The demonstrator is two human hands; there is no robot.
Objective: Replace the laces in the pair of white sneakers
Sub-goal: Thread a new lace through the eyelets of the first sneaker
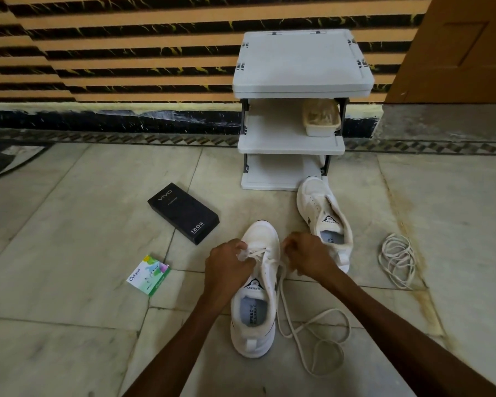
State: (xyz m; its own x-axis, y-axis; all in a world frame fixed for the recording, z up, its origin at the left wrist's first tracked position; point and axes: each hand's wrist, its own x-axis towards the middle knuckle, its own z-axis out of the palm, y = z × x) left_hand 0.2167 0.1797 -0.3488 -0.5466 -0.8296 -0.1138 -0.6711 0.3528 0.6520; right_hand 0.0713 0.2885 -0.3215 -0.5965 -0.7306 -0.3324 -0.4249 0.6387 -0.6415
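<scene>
On the tiled floor [69, 224] at the far left lies a small green-and-white Odonil box [149, 275], and a little beyond it a black phone box [183, 213]. Next comes the person's left hand [229, 265], fingers curled and gripping the left eyelet edge of the near sneaker [255, 308], which stands on the floor with its toe pointing away. The right hand [307, 256] is curled tight at the shoe's other side, pinching the cream lace [312, 333], whose long tail loops loosely over the tiles beside the heel. Just behind sits the second sneaker [324, 219], unlaced, its toe touching a white shelf rack [292, 147] that holds a plastic tub [321, 121]. Farther right a spare lace coil [397, 259] lies apart.
</scene>
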